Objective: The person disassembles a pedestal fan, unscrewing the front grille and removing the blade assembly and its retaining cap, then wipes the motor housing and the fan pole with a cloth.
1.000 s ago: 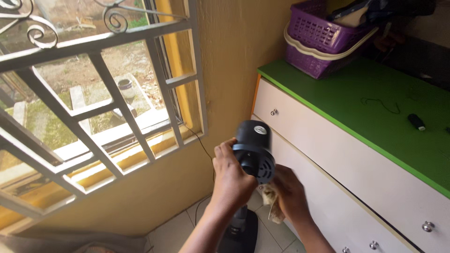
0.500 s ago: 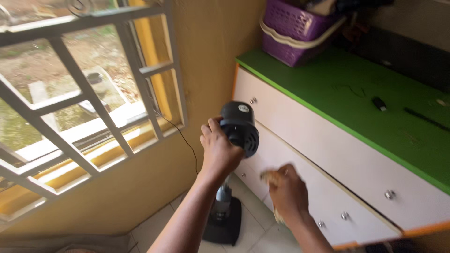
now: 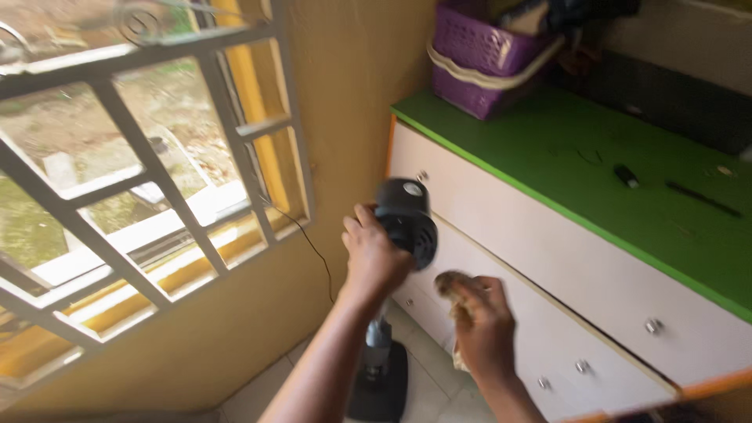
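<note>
Head view: left hand (image 3: 374, 254) grips fan motor (image 3: 407, 221).

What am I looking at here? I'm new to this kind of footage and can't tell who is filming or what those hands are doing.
The picture comes from a camera worn on a person's head, looking down, so the two bare arms reaching in from the bottom are that person's own. The left hand grips the dark round motor head of a fan without blades or guard; its pole runs down to a dark base on the tiled floor. The right hand holds a crumpled cloth just below that head. To the right stands a white dresser with a green top. On it sit a purple basket and a few small dark items, too blurred to name. On the left is a window with metal bars.
</note>
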Action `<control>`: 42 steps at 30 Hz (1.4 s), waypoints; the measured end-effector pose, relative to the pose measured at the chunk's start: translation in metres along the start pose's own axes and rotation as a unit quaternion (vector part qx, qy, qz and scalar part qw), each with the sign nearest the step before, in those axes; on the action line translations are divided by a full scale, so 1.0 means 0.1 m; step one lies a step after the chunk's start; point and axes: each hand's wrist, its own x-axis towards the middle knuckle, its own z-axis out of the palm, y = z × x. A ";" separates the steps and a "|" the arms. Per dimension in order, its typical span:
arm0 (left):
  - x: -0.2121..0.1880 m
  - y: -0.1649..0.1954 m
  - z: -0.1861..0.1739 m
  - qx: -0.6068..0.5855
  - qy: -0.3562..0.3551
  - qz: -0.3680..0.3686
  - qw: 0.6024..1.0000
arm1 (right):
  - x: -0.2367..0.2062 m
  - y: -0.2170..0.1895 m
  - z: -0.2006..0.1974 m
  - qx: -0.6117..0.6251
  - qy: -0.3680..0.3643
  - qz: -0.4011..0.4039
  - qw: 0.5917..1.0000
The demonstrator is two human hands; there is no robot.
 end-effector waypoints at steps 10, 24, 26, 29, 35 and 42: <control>-0.03 -0.05 0.06 0.002 0.036 0.005 0.999 | 0.01 -0.16 0.33 -0.013 -0.029 -0.140 0.990; 0.65 -0.19 -0.38 0.137 -0.130 0.124 0.974 | 0.22 -0.27 0.04 0.124 0.097 0.061 0.986; 0.75 -0.25 -0.29 0.048 -0.127 0.196 0.971 | 0.26 -0.35 0.02 0.142 0.083 0.073 0.984; 0.86 -0.34 -0.07 -0.218 -0.218 0.173 0.935 | 0.31 -0.44 -0.04 0.151 0.064 0.074 0.984; 0.79 -0.53 0.03 -0.421 -0.346 -0.139 0.827 | 0.33 -0.73 -0.15 0.102 0.084 -0.071 0.989; 0.76 -0.52 -0.07 -0.465 -0.481 -0.154 0.727 | 0.37 -1.11 -0.07 -0.094 0.114 -0.060 0.987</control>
